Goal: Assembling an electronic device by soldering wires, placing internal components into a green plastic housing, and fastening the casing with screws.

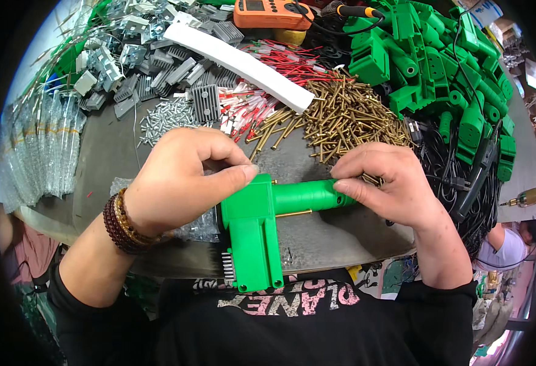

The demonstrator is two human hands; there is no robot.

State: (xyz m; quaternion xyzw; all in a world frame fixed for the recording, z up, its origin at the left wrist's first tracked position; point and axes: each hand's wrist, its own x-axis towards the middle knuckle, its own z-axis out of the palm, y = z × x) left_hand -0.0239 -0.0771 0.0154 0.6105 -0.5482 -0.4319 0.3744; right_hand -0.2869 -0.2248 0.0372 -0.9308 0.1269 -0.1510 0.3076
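A green plastic tool housing [252, 226] with a round handle [307, 196] lies in front of me, its lower end reaching over the table's near edge. My left hand [185, 183] is closed, thumb and forefinger pinched at the housing's top corner. Around the handle's far end, my right hand [393, 186] has its thumb and forefinger closed. A few brass screws [373, 179] show in the crook of that hand. One long brass screw [294, 213] sits along the handle's near side. Metal fins [227, 267] stick out of the housing's left side.
Beyond my hands lie a pile of brass screws [356, 116], small silver screws [169, 119], red-and-white wires [243, 110], a white strip [237, 58] and grey heat sinks [152, 82]. Green housings [438, 67] and black cables [445, 152] crowd the right. Clear plastic sleeves [42, 146] lie left.
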